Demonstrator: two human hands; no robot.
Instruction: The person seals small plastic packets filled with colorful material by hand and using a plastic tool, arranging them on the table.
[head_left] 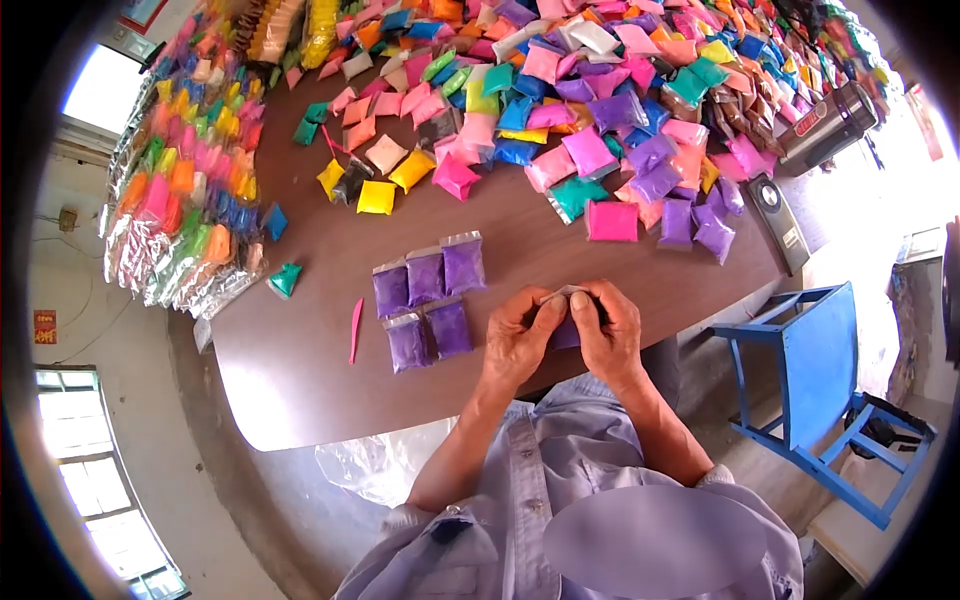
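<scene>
Both my hands meet at the table's front edge, pinching the top of a small clear bag with purple filling [566, 334]. My left hand [522, 332] grips its left side, thumb up. My right hand [607, 328] closes on the other side, the two thumbs almost touching. Most of the bag is hidden behind the fingers. Just left of my left hand, several purple packets [447, 326] lie in two rows. Beyond them to the left is a thin pink plastic stick [356, 330].
A heap of coloured packets [590, 150] covers the back of the brown table [320, 250]. Strips of bagged packets [180, 210] pile at the left. A dark flask [830, 125] and a narrow metallic box [778, 222] stand at right. A blue stool [815, 370] is beside the table.
</scene>
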